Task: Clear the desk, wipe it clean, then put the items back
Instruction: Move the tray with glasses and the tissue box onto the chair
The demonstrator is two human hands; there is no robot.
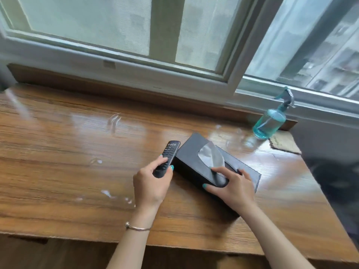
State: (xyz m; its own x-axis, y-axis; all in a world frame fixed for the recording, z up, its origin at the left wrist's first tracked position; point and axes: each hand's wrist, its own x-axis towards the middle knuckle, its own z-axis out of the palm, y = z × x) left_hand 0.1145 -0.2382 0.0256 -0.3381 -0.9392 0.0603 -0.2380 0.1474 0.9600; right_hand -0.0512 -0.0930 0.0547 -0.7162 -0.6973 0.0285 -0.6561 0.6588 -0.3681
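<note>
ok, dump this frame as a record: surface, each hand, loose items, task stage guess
surface: wooden desk under a window, shiny streaks on top
left hand: grips black remote, held low over the desk
right hand: grips near end of black tissue box, tissue sticking out of the slot
contact: remote beside the box; touching or not, cannot tell
loose items: teal spray bottle at far right by the sill; cloth at desk's right edge
stage: probably putting items back or lifting them; cannot tell which
</note>
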